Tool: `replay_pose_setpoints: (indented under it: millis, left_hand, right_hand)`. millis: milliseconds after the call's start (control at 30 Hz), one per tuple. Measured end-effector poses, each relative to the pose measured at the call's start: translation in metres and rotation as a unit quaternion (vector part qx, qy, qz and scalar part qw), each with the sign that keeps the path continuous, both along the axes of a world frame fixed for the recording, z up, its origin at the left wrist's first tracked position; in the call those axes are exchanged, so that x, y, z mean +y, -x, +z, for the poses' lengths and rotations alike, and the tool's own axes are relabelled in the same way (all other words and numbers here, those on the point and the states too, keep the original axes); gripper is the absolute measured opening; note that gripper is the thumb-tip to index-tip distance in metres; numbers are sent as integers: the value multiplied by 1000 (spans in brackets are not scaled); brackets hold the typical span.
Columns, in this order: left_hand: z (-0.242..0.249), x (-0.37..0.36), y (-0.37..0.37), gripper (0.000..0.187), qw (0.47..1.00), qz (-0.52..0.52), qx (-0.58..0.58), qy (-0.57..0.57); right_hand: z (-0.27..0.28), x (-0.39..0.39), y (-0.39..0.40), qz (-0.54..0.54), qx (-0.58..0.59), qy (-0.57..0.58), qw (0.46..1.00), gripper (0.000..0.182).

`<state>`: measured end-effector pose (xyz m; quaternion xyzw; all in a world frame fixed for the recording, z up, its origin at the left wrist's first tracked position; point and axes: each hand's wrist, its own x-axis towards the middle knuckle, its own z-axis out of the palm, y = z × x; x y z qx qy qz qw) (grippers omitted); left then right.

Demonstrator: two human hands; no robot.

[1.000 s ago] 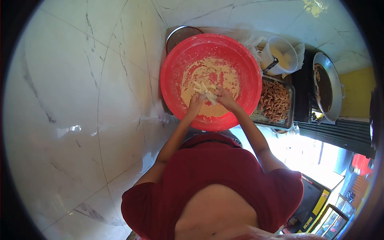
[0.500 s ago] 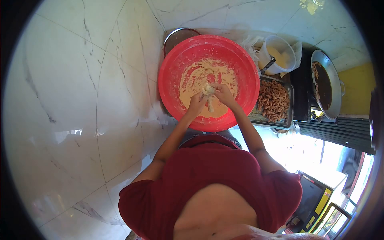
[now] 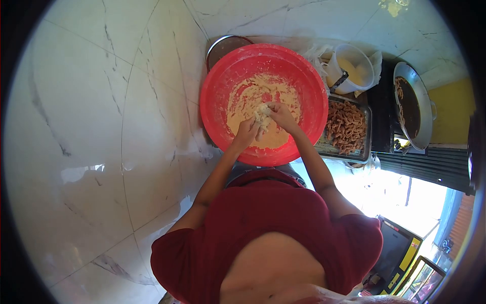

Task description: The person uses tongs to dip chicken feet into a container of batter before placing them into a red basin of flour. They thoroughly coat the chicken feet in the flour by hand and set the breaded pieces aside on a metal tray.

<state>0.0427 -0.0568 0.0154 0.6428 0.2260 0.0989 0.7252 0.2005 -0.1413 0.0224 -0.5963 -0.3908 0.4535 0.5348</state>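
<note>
Over a big red basin, my two hands hold a pale, flour-coated piece of food, perhaps meat or skin; its exact kind is not clear. My left hand has its fingers closed on the piece's lower left side. At its upper right, my right hand pinches the same piece. Pale yellowish flour lies in the bottom of the basin, spread unevenly with red showing through.
Right of the basin, a metal tray holds brown fried strips. Behind it stands a translucent bucket of pale liquid. Farther right, a wok contains dark oil and some strips. A marble-patterned tiled wall rises at the left.
The piece hung down in a long strip between my hands before; now it is bunched up more. My right hand has shifted slightly up and left.
</note>
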Motion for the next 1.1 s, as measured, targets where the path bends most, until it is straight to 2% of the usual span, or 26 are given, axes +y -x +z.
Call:
replay_pose_setpoints:
  millis: [67,133,233,333,533,667,767,833,867,933,1033,1100]
  left_hand:
    - [-7,-4,-4,21,995,48,-55,70]
    - [-4,-4,-6,23,985,90,-71,131]
    - [-12,4,-7,26,987,142,-72,27]
    - [-10,10,-8,27,984,169,-43,20]
    - [-14,6,-12,28,984,58,-80,145]
    - [-13,7,-14,31,983,139,-45,112]
    - [-5,10,-12,28,969,197,-53,138]
    - [-1,13,-12,24,964,207,-57,156]
    - [-2,15,-12,24,971,195,-60,126]
    - [-6,18,-13,25,981,170,-66,65]
    - [-10,24,-14,28,983,126,-112,76]
    - [-10,26,-15,31,984,118,-98,87]
  right_hand:
    - [-7,4,-3,18,21,19,999,33]
    - [1,4,4,-18,47,-21,999,32]
    - [6,4,13,-62,58,-52,995,30]
    - [2,0,15,-58,30,-32,997,31]
    - [-16,1,10,-62,23,-49,997,33]
    - [18,-4,18,-110,83,-19,990,33]
    - [-21,-12,17,-34,-18,-6,999,32]
    - [-26,-13,19,38,-22,22,999,31]
    - [-29,-13,19,73,-24,35,996,30]
    - [-39,-12,20,57,-30,48,997,29]
    - [-34,-11,19,57,-24,53,997,28]
    - [-27,-12,20,62,3,46,997,26]
